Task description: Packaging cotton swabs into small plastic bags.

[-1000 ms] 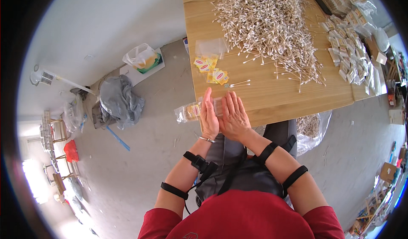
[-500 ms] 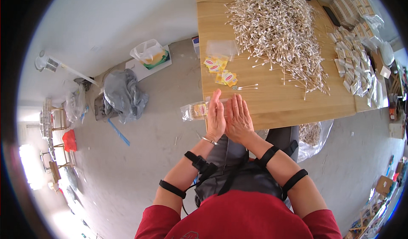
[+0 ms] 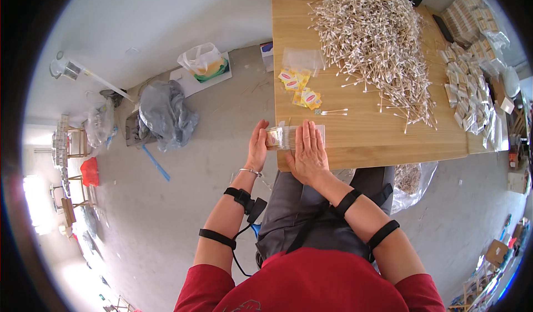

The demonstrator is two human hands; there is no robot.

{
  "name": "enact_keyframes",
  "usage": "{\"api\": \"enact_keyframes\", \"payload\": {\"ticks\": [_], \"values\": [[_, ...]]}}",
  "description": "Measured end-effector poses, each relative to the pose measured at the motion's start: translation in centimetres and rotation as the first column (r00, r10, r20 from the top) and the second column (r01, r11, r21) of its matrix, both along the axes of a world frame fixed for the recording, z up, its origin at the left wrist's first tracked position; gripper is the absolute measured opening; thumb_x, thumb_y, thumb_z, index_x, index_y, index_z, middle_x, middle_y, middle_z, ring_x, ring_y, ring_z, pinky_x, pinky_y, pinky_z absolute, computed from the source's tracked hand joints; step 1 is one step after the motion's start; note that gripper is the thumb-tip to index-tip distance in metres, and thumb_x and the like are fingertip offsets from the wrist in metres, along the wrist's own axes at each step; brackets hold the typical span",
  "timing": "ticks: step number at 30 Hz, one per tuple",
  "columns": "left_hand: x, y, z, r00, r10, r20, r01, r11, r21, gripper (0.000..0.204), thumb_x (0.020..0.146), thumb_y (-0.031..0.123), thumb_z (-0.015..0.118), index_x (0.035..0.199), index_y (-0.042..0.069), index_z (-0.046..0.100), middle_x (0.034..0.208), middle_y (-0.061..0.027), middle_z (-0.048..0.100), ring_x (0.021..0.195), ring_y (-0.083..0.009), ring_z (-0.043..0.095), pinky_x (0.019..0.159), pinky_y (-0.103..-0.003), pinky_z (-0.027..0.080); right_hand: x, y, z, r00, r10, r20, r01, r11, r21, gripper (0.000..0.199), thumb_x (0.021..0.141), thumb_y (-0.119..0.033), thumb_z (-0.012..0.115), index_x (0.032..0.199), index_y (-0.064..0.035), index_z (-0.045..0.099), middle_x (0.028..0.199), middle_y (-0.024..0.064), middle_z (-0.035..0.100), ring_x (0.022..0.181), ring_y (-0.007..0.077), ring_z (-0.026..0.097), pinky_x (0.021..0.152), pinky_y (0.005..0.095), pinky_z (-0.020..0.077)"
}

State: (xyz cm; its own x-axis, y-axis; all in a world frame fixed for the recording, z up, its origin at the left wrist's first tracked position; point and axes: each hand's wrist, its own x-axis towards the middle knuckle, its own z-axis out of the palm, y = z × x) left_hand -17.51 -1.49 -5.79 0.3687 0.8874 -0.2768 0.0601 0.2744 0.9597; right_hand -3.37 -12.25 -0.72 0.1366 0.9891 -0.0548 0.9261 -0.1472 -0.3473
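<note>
Left hand cups the left end of a small clear packet of cotton swabs at the near left edge of the wooden worktop, while the right hand lies flat and open, pressing on its right part. This looks like flattening or sealing the filled packet; next would call for firm, even pressure along its opening. The packet is transparent, slim, with pale sticks bundled inside.
</note>
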Motion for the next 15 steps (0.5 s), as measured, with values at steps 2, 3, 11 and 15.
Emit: {"api": "enact_keyframes", "payload": {"ticks": [2,3,11,15], "values": [[-0.5,0.7,-1.2,0.996,-0.030,0.089,0.032,0.999,-0.031,0.053,0.103,0.032,0.037,0.141,-0.003,0.034,0.140,-0.0176,0.045,0.127,-0.0230,0.045,0.107,-0.033,0.035,-0.6,0.3,0.2,1.000,0.003,0.015,-0.003,1.000,0.001,0.083,0.091,-0.041,0.046,0.144,0.0115,0.013,0.153,0.0280,0.008,0.144,0.0394,0.006,0.118,0.0467,0.0071],[-0.4,0.8,-1.3,0.982,-0.061,0.180,0.073,0.995,-0.063,0.052,0.103,0.032,0.036,0.141,-0.004,0.035,0.139,-0.0171,0.047,0.125,-0.0224,0.047,0.107,-0.032,0.035,-0.6,0.3,0.2,1.000,0.001,0.031,-0.001,1.000,-0.004,0.083,0.091,-0.041,0.046,0.144,0.0115,0.013,0.153,0.0280,0.008,0.144,0.0395,0.005,0.118,0.0466,0.0072],[-0.1,0.1,0.0,0.926,0.042,0.376,0.022,0.986,-0.165,0.051,0.103,0.031,0.036,0.139,-0.005,0.037,0.138,-0.0175,0.048,0.126,-0.0221,0.046,0.106,-0.033,0.037,-1.9,1.1,0.0,1.000,-0.017,0.018,0.017,1.000,0.001,0.085,0.089,-0.040,0.050,0.144,0.0122,0.013,0.153,0.0284,0.008,0.144,0.0400,0.005,0.118,0.0463,0.0075],[-0.5,0.0,0.2,0.940,0.035,0.338,0.002,0.994,-0.108,0.049,0.103,0.031,0.038,0.137,-0.004,0.041,0.137,-0.0171,0.048,0.125,-0.0212,0.047,0.106,-0.033,0.037,-2.3,1.2,0.0,0.999,-0.034,0.017,0.033,0.999,0.024,0.086,0.089,-0.040,0.051,0.144,0.0130,0.011,0.152,0.0297,0.008,0.144,0.0421,0.004,0.117,0.0476,0.0076]]}}
